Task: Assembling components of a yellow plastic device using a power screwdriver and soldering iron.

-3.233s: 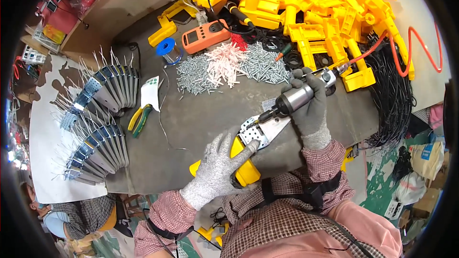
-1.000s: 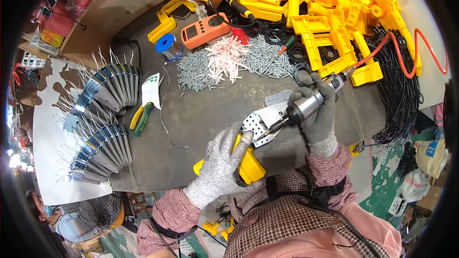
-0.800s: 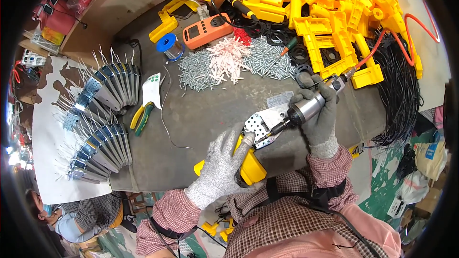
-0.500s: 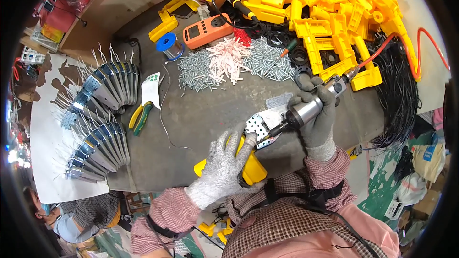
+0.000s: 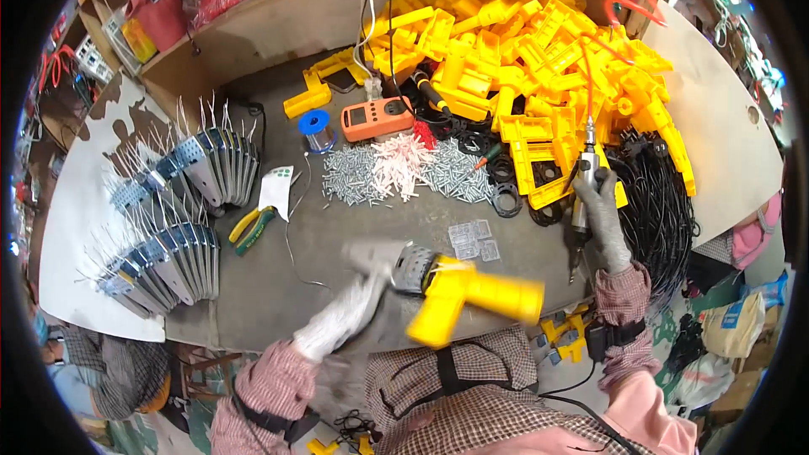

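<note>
My left hand [image 5: 347,307], in a light grey glove, is smeared by motion but closed on a yellow plastic housing [image 5: 459,299]. A perforated metal part [image 5: 413,268] sits at the housing's left end, and a blurred grey piece reaches past my fingers. The housing is over the table's front edge. In its dark grey glove, my right hand [image 5: 602,215] is wrapped round a silver and black air screwdriver [image 5: 583,194]. Its bit points toward the table's front edge, and a red hose runs from its far end. Small clear squares [image 5: 474,239] lie on the table between my hands.
A heap of yellow housings [image 5: 522,59] fills the back right, with black cables [image 5: 653,211] beside it. Screws [image 5: 354,175], pink sleeves [image 5: 403,167], an orange meter [image 5: 376,118] and a solder spool [image 5: 316,130] stand mid-table. Pliers [image 5: 253,229] and rows of wired metal parts [image 5: 198,170] lie left.
The screwdriver has come away from the housing and moved right with my right hand. My left hand has swung the housing round, off the spot where the screwdriver worked. The view has shifted.
</note>
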The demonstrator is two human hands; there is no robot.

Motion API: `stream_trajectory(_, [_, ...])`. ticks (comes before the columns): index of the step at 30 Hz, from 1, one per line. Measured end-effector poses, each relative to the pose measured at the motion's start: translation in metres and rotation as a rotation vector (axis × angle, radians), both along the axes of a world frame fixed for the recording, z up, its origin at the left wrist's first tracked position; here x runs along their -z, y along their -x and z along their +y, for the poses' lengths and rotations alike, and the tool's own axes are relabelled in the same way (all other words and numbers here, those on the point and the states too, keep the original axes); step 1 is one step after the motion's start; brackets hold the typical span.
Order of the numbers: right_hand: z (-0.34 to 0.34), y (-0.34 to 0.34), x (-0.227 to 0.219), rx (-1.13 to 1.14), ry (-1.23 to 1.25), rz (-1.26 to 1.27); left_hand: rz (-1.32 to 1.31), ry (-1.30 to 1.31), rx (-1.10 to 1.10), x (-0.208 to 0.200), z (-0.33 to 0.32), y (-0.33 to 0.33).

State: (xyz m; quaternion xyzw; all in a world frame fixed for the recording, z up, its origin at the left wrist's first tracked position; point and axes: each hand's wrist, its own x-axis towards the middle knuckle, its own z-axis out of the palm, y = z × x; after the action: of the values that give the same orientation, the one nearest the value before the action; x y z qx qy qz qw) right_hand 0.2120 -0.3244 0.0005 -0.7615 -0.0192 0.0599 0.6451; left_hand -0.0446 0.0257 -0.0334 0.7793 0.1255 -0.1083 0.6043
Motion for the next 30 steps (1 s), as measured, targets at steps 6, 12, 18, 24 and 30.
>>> stream_trajectory(6, [-0.004,-0.006,-0.006,0.055,0.971,-0.671,-0.315,-0.78,-0.079,-0.067,-0.028,-0.065])
stream_trajectory(12, [-0.025,-0.025,-0.012,0.211,1.034,-0.977,-0.661,-0.992,0.196,-0.004,-0.001,-0.164])
stream_trajectory(18, [-0.065,0.013,-0.022,0.102,0.954,-1.092,-0.552,-0.938,-0.106,-0.028,-0.007,-0.119])
stream_trajectory(24, [-0.145,-0.017,-0.059,0.257,1.382,-0.54,-0.245,-0.315,-0.104,0.001,-0.014,-0.054])
stream_trajectory(30, [-0.132,-0.029,-0.047,0.202,1.578,-0.606,-0.361,-0.452,-0.127,0.003,-0.024,-0.048])
